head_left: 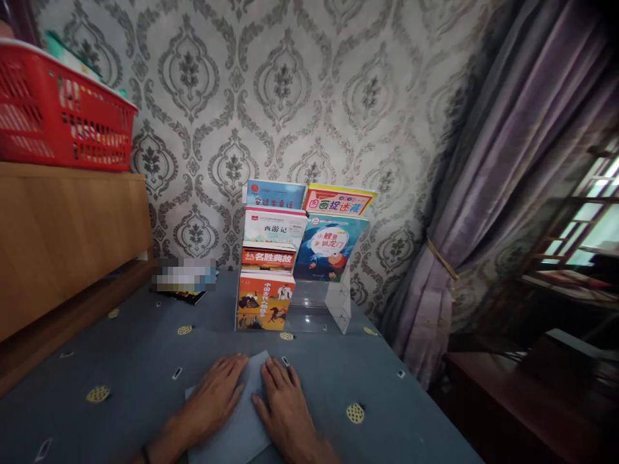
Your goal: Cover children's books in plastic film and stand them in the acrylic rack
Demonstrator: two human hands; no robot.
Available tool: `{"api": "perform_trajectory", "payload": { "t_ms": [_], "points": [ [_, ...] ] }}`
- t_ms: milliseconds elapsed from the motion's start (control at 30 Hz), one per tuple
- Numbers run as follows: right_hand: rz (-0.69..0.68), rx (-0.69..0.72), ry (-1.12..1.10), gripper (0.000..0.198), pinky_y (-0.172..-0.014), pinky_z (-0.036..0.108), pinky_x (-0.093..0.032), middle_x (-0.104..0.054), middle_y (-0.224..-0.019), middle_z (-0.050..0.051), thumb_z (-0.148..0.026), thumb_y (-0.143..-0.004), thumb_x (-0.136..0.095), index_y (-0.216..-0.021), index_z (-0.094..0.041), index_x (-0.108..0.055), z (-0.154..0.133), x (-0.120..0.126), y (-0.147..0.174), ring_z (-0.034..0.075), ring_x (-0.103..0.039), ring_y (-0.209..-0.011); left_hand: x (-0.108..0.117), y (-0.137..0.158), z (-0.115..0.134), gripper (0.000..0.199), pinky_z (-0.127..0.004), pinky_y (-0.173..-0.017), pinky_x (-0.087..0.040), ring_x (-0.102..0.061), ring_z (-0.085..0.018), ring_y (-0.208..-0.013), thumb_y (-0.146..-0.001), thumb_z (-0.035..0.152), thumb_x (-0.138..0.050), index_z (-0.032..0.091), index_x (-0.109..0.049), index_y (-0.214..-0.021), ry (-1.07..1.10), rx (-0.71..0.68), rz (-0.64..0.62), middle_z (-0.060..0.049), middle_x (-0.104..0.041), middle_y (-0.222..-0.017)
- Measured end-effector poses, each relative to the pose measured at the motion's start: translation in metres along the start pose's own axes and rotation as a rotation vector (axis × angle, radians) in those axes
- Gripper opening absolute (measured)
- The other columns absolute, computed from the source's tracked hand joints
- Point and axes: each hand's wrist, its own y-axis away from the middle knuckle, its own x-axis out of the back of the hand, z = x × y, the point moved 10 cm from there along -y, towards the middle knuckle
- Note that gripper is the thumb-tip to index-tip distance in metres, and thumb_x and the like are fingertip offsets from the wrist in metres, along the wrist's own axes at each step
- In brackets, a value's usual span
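Note:
Directly below me a pale blue folded piece [232, 430], cloth or paper I cannot tell, lies on the blue bedspread-like cover [145, 361]. My left hand [216, 390] lies flat over its left part, fingers stretched forward. On its right edge rests my right hand [284, 401], also flat, with the thumb apart from the fingers. Ahead of both hands stands a clear tiered rack [337, 306]. Its left column carries several books, the lowest an orange book [265, 301]. In the right column a dark blue book [329, 250] sits below a yellow-edged book [341, 201].
Left of the rack lies a small pile [184, 278], partly blurred out. A wooden cabinet [72, 241] on the left bears a red basket [97, 125]. Patterned wallpaper [283, 80] rises behind. A tied purple curtain [435, 290] and a dark red table [488, 393] are at the right.

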Motion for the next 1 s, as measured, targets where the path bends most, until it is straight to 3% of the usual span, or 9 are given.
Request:
{"api": "perform_trajectory", "payload": {
  "t_ms": [233,467,567,633,667,733,833,933,1000],
  "points": [
    [0.165,0.063,-0.063,0.03,-0.122,0.051,-0.025,-0.068,-0.129,0.007,-0.029,-0.097,-0.052,-0.123,-0.026,-0.067,0.0,0.007,0.003,0.027,-0.053,-0.132,-0.003,-0.001,-0.002,0.043,-0.047,-0.11,-0.049,-0.058,-0.025,-0.131,-0.1,0.027,-0.042,0.023,-0.051,-0.142,-0.035,-0.018,0.01,-0.008,-0.06,-0.144],
    [0.204,0.096,-0.114,0.023,-0.12,0.049,-0.028,-0.069,-0.12,0.005,-0.021,-0.095,-0.053,-0.11,-0.027,-0.069,-0.001,0.009,0.003,0.024,-0.058,-0.124,-0.009,0.002,-0.009,0.042,-0.047,-0.11,-0.049,-0.058,-0.026,-0.131,-0.099,0.033,-0.043,0.027,-0.057,-0.138,0.021,0.025,0.029,-0.006,-0.06,-0.144],
    [0.168,0.091,-0.111,0.024,-0.119,0.048,-0.03,-0.07,-0.12,0.005,-0.021,-0.094,-0.052,-0.109,-0.027,-0.07,0.001,0.008,0.002,0.024,-0.059,-0.122,0.024,-0.012,-0.019,0.037,-0.043,-0.1,-0.056,-0.069,-0.027,-0.115,-0.096,0.043,-0.046,0.029,-0.067,-0.123,0.188,0.099,0.049,-0.005,-0.072,-0.126],
    [0.141,0.121,-0.089,0.023,-0.115,0.044,-0.037,-0.071,-0.115,0.004,-0.021,-0.092,-0.053,-0.103,-0.028,-0.071,0.002,0.019,-0.002,0.024,-0.063,-0.114,0.072,-0.033,-0.034,0.037,-0.038,-0.081,-0.06,-0.074,-0.024,-0.088,-0.098,0.045,-0.04,0.026,-0.07,-0.106,0.342,0.181,0.151,-0.003,-0.078,-0.098],
    [0.144,0.15,-0.074,0.023,-0.11,0.041,-0.042,-0.072,-0.111,0.003,-0.021,-0.092,-0.052,-0.099,-0.029,-0.072,0.001,0.032,-0.005,0.023,-0.065,-0.108,0.1,-0.047,-0.043,0.038,-0.034,-0.069,-0.058,-0.073,-0.021,-0.072,-0.097,0.047,-0.039,0.023,-0.069,-0.101,0.434,0.211,0.211,-0.003,-0.076,-0.084],
    [0.2,0.25,-0.033,0.025,-0.094,0.037,-0.053,-0.074,-0.103,0.005,-0.022,-0.093,-0.047,-0.095,-0.028,-0.072,-0.007,0.076,-0.016,0.024,-0.067,-0.098,0.165,-0.081,-0.062,0.039,-0.026,-0.057,-0.051,-0.068,-0.017,-0.064,-0.095,0.048,-0.043,0.017,-0.065,-0.099,0.618,0.233,0.389,-0.003,-0.072,-0.076],
    [0.421,0.484,0.0,0.031,-0.09,0.033,-0.053,-0.074,-0.104,0.007,-0.021,-0.098,-0.04,-0.101,-0.02,-0.07,-0.03,0.183,-0.036,0.021,-0.067,-0.099,0.244,-0.141,-0.081,0.044,-0.023,-0.055,-0.048,-0.067,-0.016,-0.067,-0.086,0.056,-0.053,0.015,-0.061,-0.099,0.724,0.202,0.539,-0.004,-0.07,-0.08],
    [0.628,0.52,0.147,0.031,-0.093,0.035,-0.052,-0.073,-0.109,0.011,-0.023,-0.102,-0.04,-0.112,-0.015,-0.069,-0.046,0.29,-0.067,0.021,-0.065,-0.103,0.29,-0.191,-0.097,0.044,-0.022,-0.058,-0.047,-0.066,-0.016,-0.074,-0.077,0.056,-0.065,0.016,-0.062,-0.094,0.832,0.225,0.66,-0.005,-0.069,-0.082],
    [0.674,0.512,0.333,0.03,-0.096,0.04,-0.05,-0.071,-0.113,0.014,-0.02,-0.101,-0.042,-0.11,-0.014,-0.07,-0.058,0.338,-0.093,0.025,-0.063,-0.106,0.303,-0.218,-0.099,0.041,-0.022,-0.06,-0.048,-0.066,-0.017,-0.077,-0.077,0.055,-0.067,0.017,-0.064,-0.092,0.886,0.223,0.685,-0.006,-0.07,-0.085]
  ]
}}
